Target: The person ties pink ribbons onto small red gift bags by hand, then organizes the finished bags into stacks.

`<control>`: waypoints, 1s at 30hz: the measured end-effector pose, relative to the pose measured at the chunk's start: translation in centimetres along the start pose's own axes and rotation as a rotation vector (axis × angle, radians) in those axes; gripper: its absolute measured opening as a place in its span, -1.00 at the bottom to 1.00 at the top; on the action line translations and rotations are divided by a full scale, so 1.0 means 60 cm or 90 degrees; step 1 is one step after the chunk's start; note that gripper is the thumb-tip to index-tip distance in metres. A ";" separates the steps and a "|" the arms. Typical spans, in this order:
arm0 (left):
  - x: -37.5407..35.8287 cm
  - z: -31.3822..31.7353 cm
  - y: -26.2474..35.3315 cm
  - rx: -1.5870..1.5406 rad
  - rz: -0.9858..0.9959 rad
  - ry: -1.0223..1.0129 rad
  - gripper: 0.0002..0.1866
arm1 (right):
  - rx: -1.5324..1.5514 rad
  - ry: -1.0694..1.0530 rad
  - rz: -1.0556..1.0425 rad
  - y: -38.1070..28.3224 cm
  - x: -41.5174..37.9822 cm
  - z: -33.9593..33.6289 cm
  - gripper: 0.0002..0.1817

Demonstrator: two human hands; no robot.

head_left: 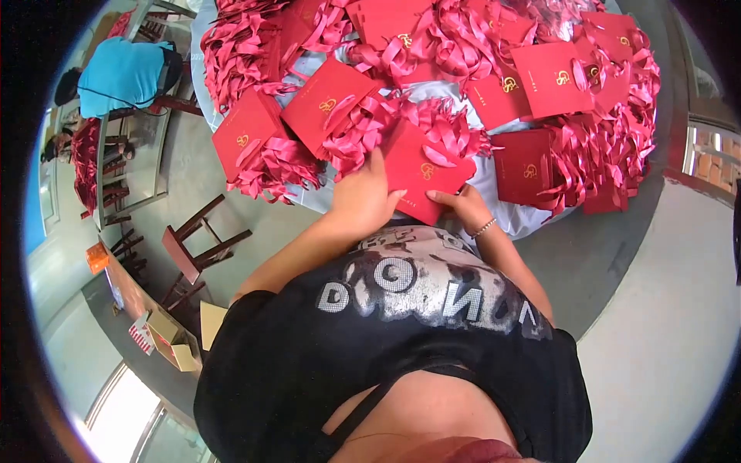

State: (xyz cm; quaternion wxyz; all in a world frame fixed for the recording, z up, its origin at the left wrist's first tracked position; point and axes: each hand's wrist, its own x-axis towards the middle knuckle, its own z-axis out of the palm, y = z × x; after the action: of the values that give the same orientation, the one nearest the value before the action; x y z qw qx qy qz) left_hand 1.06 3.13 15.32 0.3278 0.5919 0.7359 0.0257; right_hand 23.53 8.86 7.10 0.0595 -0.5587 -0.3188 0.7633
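A red gift bag [411,170] with a gold logo and pink-red ribbon handles is held flat in front of my body, between my two hands. My left hand [363,193] grips its left edge, thumb toward the lower corner. On the bag's lower right side, my right hand [465,207] pinches the edge with the thumb on top and the other fingers mostly hidden beneath. Just left of it lie a stack of similar red bags [328,108] and another stack [247,131]. A further stack [525,166] sits right of my right hand.
More bags and bunched ribbons [455,38] cover the pale cloth-covered table [482,189]. Left of me stand a wooden stool [197,239] and an open cardboard box [171,339]. A person in a blue top [123,73] bends over at the far left.
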 end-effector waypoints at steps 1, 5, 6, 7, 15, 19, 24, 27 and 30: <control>-0.008 -0.012 0.008 0.024 0.006 0.015 -0.21 | -0.002 0.002 -0.007 0.005 0.003 0.000 -0.40; 0.001 -0.029 0.016 -0.053 0.351 0.261 -0.50 | -0.003 0.010 -0.005 0.006 0.008 0.003 -0.48; 0.011 -0.026 0.026 -0.118 0.389 0.227 -0.57 | 0.003 -0.001 -0.010 0.007 0.009 0.002 -0.48; 0.021 -0.022 0.036 -0.183 0.426 0.189 -0.64 | 0.008 -0.011 -0.014 0.008 0.012 0.000 -0.48; 0.093 0.079 0.009 -0.302 0.302 0.114 -0.89 | -0.226 0.038 -0.139 0.025 0.036 0.011 -0.44; 0.080 0.061 0.016 -0.294 0.297 0.092 -0.88 | -0.308 0.039 -0.031 0.025 0.031 -0.015 -0.35; 0.059 0.036 0.027 -0.291 0.343 0.083 -0.86 | -0.161 -0.018 -0.037 0.005 -0.033 -0.044 -0.36; 0.053 0.020 0.031 -0.271 0.372 0.048 -0.84 | -0.114 -0.026 -0.082 0.019 -0.060 -0.067 -0.42; 0.045 0.013 0.049 -0.316 0.380 0.029 -0.83 | -0.108 0.014 -0.103 0.038 -0.078 -0.094 -0.50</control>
State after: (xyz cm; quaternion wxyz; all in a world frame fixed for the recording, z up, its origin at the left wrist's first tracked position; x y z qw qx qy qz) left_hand 3.75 6.13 14.71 0.4224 0.6821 0.5098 0.3105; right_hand 30.88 7.37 8.67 0.0767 -0.5425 -0.4253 0.7204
